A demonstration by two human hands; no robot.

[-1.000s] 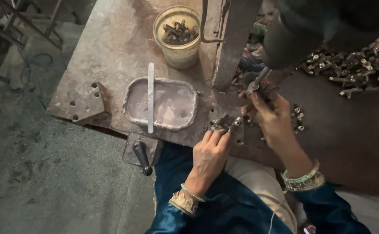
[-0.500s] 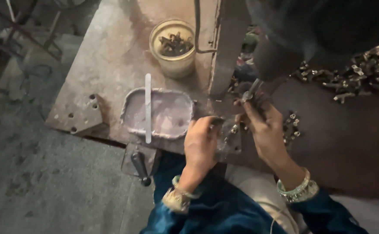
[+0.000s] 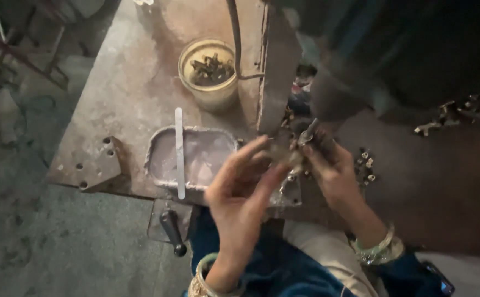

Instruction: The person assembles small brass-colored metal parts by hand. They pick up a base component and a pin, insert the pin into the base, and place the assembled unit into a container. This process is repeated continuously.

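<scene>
Where both hands meet at the near edge of the steel bench (image 3: pixel 135 82), a small metal part (image 3: pixel 288 159) sits pinched between them, just below the machine's dark upright column (image 3: pixel 278 71); the left hand (image 3: pixel 240 190) has its fingers spread and curled, thumb and forefinger tips closing on the part; the right hand (image 3: pixel 330 170) grips the same part together with a thin metal pin (image 3: pixel 307 132) that points up and far; motion blur hides the exact contact. By judgement the step in hand is fitting or aligning the part under the machine; the next move calls for steady fingertips and a short travel only. Loose small fittings (image 3: pixel 365 165) lie just right of the right hand on the dark surface; more fittings (image 3: pixel 448 115) lie far right; a shallow grey tray (image 3: pixel 157 159) with a flat white strip (image 3: pixel 179 151) across it sits just left of the left hand; a yellow tub (image 3: pixel 209 93) of parts stands farther off; a black handle (image 3: pixel 172 231) hangs below the bench edge. Open room lies far left on the bench; the column and tray crowd the hands closely.
</scene>
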